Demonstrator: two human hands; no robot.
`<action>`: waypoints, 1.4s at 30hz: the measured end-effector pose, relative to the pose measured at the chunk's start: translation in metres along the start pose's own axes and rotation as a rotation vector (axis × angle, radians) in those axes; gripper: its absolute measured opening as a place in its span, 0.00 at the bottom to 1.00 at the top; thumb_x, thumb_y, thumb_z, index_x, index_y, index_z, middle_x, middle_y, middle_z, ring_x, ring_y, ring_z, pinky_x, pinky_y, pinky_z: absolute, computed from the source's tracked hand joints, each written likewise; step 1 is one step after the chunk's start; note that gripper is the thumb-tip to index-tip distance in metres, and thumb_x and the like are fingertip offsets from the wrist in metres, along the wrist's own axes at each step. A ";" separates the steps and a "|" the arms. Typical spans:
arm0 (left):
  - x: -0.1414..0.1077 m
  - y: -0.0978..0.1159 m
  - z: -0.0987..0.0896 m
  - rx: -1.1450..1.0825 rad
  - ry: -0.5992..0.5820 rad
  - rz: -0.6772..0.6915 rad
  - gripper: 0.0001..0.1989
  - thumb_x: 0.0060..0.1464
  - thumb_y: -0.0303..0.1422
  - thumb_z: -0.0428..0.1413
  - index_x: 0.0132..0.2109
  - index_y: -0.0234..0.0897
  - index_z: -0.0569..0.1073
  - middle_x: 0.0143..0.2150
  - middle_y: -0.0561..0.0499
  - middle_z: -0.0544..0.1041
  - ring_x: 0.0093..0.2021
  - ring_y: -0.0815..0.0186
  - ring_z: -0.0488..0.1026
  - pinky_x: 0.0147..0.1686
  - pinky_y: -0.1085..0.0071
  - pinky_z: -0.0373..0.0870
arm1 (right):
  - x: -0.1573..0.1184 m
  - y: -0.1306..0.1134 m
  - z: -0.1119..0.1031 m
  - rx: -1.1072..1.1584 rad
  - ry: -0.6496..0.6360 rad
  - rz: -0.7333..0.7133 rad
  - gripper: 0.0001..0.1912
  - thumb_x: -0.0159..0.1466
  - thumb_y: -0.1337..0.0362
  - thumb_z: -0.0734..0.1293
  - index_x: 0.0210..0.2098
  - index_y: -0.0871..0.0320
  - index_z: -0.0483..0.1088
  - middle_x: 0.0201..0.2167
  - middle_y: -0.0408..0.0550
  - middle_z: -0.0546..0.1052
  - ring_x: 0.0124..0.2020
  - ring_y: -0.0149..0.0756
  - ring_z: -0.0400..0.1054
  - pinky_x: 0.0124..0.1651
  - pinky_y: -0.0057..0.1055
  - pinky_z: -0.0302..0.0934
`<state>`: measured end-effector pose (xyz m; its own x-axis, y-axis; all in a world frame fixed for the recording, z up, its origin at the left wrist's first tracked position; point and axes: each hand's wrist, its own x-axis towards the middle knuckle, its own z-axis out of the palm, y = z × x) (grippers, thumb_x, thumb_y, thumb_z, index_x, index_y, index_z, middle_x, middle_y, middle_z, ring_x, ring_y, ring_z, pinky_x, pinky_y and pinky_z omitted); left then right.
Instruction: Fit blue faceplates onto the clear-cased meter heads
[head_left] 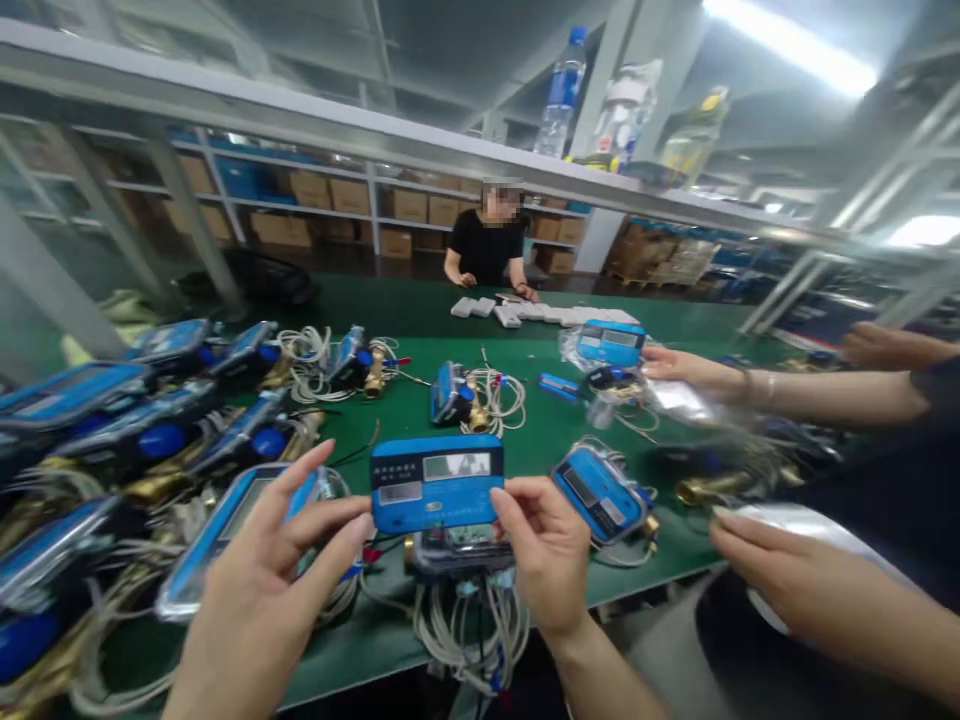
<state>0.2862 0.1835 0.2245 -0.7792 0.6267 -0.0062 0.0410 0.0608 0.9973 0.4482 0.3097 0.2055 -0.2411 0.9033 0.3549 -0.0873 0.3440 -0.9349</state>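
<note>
My left hand (pixel 277 570) pinches the left edge of a blue meter faceplate (pixel 439 510) between thumb and a finger, other fingers raised. At the opposite edge my right hand (pixel 544 550) grips it, thumb on its front. The faceplate has a clear window and pale labels and is held upright, facing me. Right below it lies a meter body (pixel 465 558) with a transparent housing, partly hidden by the faceplate. A coil of white cable (pixel 472 625) hangs from that body over the table's near edge.
Several blue meters with brass fittings crowd the left (pixel 150 420). Another meter (pixel 600 495) lies right of my hands. A co-worker's hands (pixel 795 570) work at the right, one by a blue faceplate (pixel 611 342). Across the green table (pixel 405 345), a person sits behind white boxes (pixel 555 313).
</note>
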 end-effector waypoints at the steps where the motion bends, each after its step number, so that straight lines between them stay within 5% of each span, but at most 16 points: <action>1: -0.001 0.006 -0.005 0.026 -0.011 -0.024 0.42 0.41 0.48 0.67 0.64 0.49 0.64 0.36 0.52 0.80 0.43 0.56 0.77 0.45 0.66 0.72 | 0.002 0.001 0.001 0.028 -0.016 0.032 0.07 0.60 0.62 0.70 0.28 0.58 0.72 0.20 0.40 0.70 0.20 0.28 0.64 0.25 0.24 0.61; 9: -0.004 0.021 0.009 -0.050 -0.112 -0.070 0.40 0.48 0.48 0.63 0.65 0.44 0.60 0.37 0.52 0.80 0.39 0.62 0.76 0.42 0.69 0.69 | 0.006 -0.002 0.002 0.100 -0.053 0.081 0.09 0.59 0.61 0.71 0.27 0.59 0.72 0.18 0.39 0.69 0.18 0.27 0.63 0.22 0.22 0.60; 16: 0.002 0.012 -0.002 0.366 -0.083 0.062 0.36 0.49 0.52 0.60 0.64 0.51 0.63 0.44 0.49 0.81 0.50 0.51 0.75 0.56 0.53 0.63 | -0.002 0.004 -0.005 -0.184 0.019 -0.334 0.02 0.60 0.68 0.70 0.31 0.57 0.75 0.24 0.43 0.74 0.23 0.30 0.67 0.30 0.27 0.65; 20: 0.007 0.011 -0.002 0.211 -0.063 0.052 0.33 0.48 0.51 0.61 0.59 0.45 0.69 0.52 0.45 0.78 0.48 0.51 0.75 0.48 0.57 0.71 | 0.002 0.000 -0.006 -0.034 0.036 -0.179 0.04 0.61 0.65 0.70 0.30 0.57 0.73 0.22 0.42 0.72 0.20 0.29 0.66 0.24 0.24 0.64; 24: 0.012 0.012 0.003 -0.130 -0.142 -0.030 0.30 0.47 0.44 0.66 0.55 0.39 0.70 0.46 0.47 0.78 0.45 0.60 0.76 0.40 0.70 0.74 | 0.006 -0.003 -0.004 0.123 -0.029 -0.011 0.09 0.60 0.61 0.72 0.28 0.58 0.72 0.19 0.40 0.70 0.18 0.27 0.65 0.21 0.21 0.62; 35: 0.013 0.020 0.020 -0.465 -0.068 -0.103 0.36 0.38 0.35 0.72 0.53 0.37 0.67 0.29 0.56 0.76 0.28 0.72 0.72 0.30 0.80 0.70 | 0.003 -0.002 -0.003 0.141 -0.029 0.039 0.10 0.59 0.59 0.73 0.28 0.59 0.73 0.19 0.41 0.71 0.19 0.27 0.65 0.22 0.22 0.62; 42: 0.014 0.015 0.020 -0.315 -0.056 -0.064 0.33 0.45 0.41 0.68 0.57 0.40 0.67 0.42 0.50 0.79 0.44 0.64 0.76 0.40 0.75 0.74 | 0.005 -0.003 -0.001 0.107 -0.002 0.021 0.12 0.59 0.57 0.73 0.27 0.59 0.72 0.18 0.41 0.70 0.18 0.28 0.64 0.21 0.22 0.62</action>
<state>0.2881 0.2086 0.2375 -0.7383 0.6714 -0.0649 -0.2092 -0.1364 0.9683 0.4486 0.3132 0.2101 -0.2463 0.9095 0.3350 -0.1844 0.2953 -0.9374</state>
